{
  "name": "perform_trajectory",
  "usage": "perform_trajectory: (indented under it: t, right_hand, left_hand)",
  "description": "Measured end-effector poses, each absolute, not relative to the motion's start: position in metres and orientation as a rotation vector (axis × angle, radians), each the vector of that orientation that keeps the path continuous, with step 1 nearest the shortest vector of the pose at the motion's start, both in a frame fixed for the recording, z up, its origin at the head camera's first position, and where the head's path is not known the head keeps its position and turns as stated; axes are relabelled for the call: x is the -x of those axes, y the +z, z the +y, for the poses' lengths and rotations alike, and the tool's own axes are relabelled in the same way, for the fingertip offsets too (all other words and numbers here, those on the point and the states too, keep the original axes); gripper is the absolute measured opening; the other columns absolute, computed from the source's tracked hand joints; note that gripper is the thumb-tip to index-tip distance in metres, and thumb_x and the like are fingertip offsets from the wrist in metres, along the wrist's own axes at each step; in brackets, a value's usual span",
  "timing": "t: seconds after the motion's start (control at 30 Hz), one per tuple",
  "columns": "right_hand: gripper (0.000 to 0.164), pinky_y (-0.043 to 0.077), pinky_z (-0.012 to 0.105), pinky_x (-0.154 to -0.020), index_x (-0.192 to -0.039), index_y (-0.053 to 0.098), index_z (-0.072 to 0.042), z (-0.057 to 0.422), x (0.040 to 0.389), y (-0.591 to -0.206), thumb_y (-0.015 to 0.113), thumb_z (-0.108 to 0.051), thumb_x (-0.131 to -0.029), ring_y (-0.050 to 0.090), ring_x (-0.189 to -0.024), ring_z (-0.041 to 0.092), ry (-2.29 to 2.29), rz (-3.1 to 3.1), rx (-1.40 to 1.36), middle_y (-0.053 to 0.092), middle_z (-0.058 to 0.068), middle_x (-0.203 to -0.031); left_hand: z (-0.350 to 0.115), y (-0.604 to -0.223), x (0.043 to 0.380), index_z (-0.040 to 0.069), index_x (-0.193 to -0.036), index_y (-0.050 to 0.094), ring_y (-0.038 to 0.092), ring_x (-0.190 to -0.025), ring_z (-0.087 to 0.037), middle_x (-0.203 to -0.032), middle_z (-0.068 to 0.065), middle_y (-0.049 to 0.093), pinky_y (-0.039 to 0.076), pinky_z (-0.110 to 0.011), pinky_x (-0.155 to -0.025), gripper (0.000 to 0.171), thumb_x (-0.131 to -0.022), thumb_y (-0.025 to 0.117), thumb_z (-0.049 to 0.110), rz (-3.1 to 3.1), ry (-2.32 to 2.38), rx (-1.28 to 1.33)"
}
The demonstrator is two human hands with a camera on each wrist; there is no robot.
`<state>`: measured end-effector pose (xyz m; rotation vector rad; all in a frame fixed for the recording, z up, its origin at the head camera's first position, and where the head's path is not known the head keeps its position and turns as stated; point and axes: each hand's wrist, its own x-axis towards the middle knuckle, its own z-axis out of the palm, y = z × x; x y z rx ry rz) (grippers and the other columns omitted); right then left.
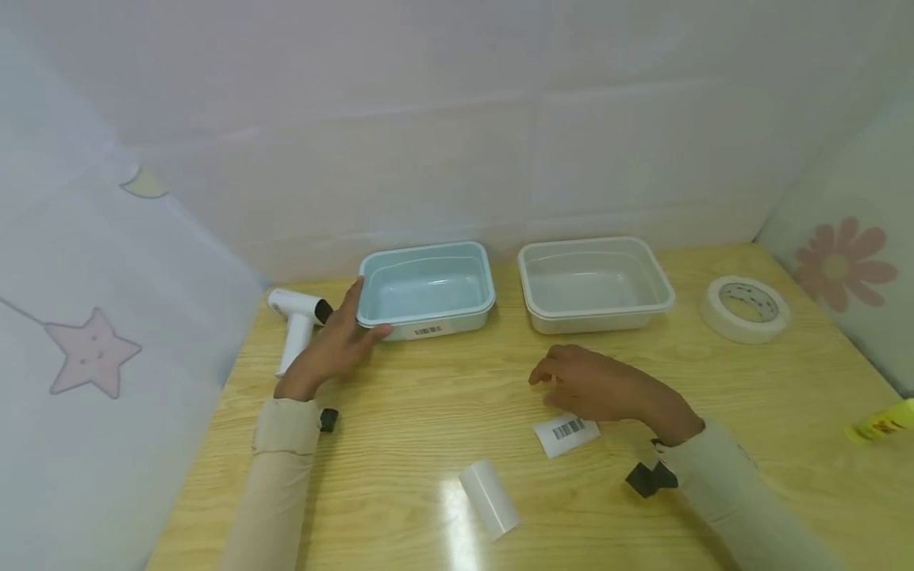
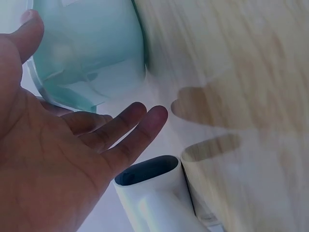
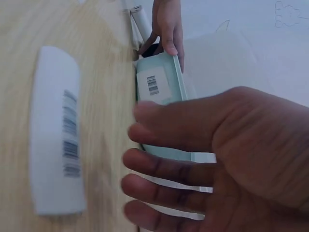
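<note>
A light blue plastic container (image 1: 432, 289) with a barcode label (image 1: 428, 329) on its front side stands by the wall. My left hand (image 1: 336, 342) rests at its left end, thumb at the front rim and fingers beside the corner. The left wrist view shows the other fingers (image 2: 153, 121) extended past the container. Over the table my right hand (image 1: 596, 385) hangs with its fingers spread and slightly bent, holding nothing. Just below it lies a white barcode label (image 1: 564, 436), slightly curled in the right wrist view.
Right of the blue container stands a similar white container (image 1: 596, 289). A white hair-dryer-shaped device (image 1: 296, 317) lies beside my left hand. Farther right are a roll of white tape (image 1: 746, 329) and a yellow tube (image 1: 881, 422). A white cylinder (image 1: 489, 500) lies near the front.
</note>
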<state>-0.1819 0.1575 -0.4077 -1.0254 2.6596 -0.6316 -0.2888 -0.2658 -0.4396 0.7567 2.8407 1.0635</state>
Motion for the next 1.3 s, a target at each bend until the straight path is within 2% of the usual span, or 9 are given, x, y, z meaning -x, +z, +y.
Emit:
perform_trajectory:
  t: [0.23,0.4,0.5,0.6,0.73,0.83,0.9,1.07,1.3]
  right_hand:
    - [0.048,0.050,0.036,-0.090,-0.132,0.061,-0.019,0.174,0.148,-0.417,0.080,-0.025,-0.088,0.048,-0.110,0.017,-0.558,2.620,1.034,0.053,-0.004,-0.123]
    - [0.051,0.048,0.034,-0.087,-0.129,0.059,-0.019,0.174,0.143,-0.430,0.083,-0.025,-0.085,0.048,-0.103,0.012,-0.499,2.674,1.090,0.054,-0.008,-0.114]
    - [0.047,0.047,0.034,-0.085,-0.125,0.058,-0.017,0.173,0.143,-0.433,0.082,-0.025,-0.085,0.046,-0.098,0.010,-0.487,2.665,1.084,0.053,-0.009,-0.109]
    - [0.041,0.048,0.031,-0.083,-0.120,0.058,-0.016,0.173,0.143,-0.434,0.081,-0.024,-0.087,0.047,-0.096,0.010,-0.509,2.646,1.071,0.052,-0.008,-0.108]
    - [0.034,0.050,0.028,-0.082,-0.114,0.058,-0.017,0.173,0.141,-0.435,0.080,-0.020,-0.088,0.046,-0.099,0.012,-0.554,2.633,1.093,0.048,-0.006,-0.111]
    - [0.032,0.049,0.028,-0.083,-0.111,0.056,-0.019,0.172,0.140,-0.435,0.079,-0.019,-0.089,0.044,-0.099,0.012,-0.564,2.631,1.128,0.046,-0.006,-0.110]
    - [0.032,0.048,0.029,-0.083,-0.109,0.054,-0.021,0.171,0.140,-0.434,0.079,-0.019,-0.089,0.043,-0.098,0.012,-0.549,2.634,1.137,0.046,-0.008,-0.108]
    - [0.036,0.045,0.031,-0.077,-0.111,0.049,-0.022,0.169,0.142,-0.433,0.077,-0.016,-0.090,0.049,-0.088,0.009,-0.586,2.610,1.049,0.052,-0.011,-0.098]
    - [0.043,0.050,0.027,-0.068,-0.129,0.043,-0.024,0.171,0.150,-0.436,0.069,-0.014,-0.097,0.057,-0.076,0.007,-0.851,2.474,0.993,0.059,-0.006,-0.097]
  left_hand:
    - [-0.267,-0.434,0.284,0.032,-0.161,-0.006,0.023,-0.147,-0.041,-0.163,-0.016,0.018,0.022,-0.065,-0.112,0.094,-0.100,0.065,0.023,2.793,1.168,-0.835]
    - [-0.269,-0.418,0.272,0.025,-0.159,-0.018,0.010,-0.148,-0.050,-0.165,-0.017,-0.011,0.020,-0.068,-0.111,0.096,-0.102,0.057,0.044,2.851,0.965,-0.625]
    - [-0.265,-0.400,0.259,0.020,-0.159,-0.017,0.010,-0.144,-0.057,-0.162,-0.014,-0.024,0.025,-0.071,-0.107,0.098,-0.101,0.055,0.053,2.991,0.759,-0.563]
    - [-0.253,-0.381,0.245,0.009,-0.162,0.007,0.025,-0.139,-0.058,-0.165,-0.018,-0.013,0.039,-0.069,-0.097,0.091,-0.099,0.062,0.045,3.231,0.631,-0.702]
    - [-0.223,-0.355,0.222,-0.003,-0.145,0.047,0.044,-0.131,-0.048,-0.162,-0.023,0.024,0.050,-0.058,-0.087,0.061,-0.097,0.070,0.027,3.491,0.596,-1.056]
    - [-0.189,-0.342,0.199,0.000,-0.130,0.061,0.054,-0.122,-0.036,-0.144,-0.016,0.053,0.052,-0.048,-0.087,0.041,-0.098,0.069,0.024,3.430,0.676,-1.255]
    - [-0.163,-0.343,0.184,0.007,-0.121,0.067,0.061,-0.111,-0.023,-0.126,-0.007,0.065,0.053,-0.039,-0.084,0.030,-0.100,0.065,0.029,3.276,0.713,-1.319]
    - [-0.106,-0.373,0.163,0.018,-0.105,0.072,0.060,-0.083,0.000,-0.098,0.011,0.067,0.051,-0.020,-0.068,0.025,-0.103,0.058,0.038,2.793,0.673,-1.318]
    - [-0.074,-0.418,0.158,0.016,-0.098,0.070,0.053,-0.066,0.001,-0.086,0.015,0.061,0.047,-0.017,-0.057,0.017,-0.099,0.066,0.032,2.535,0.751,-1.091]
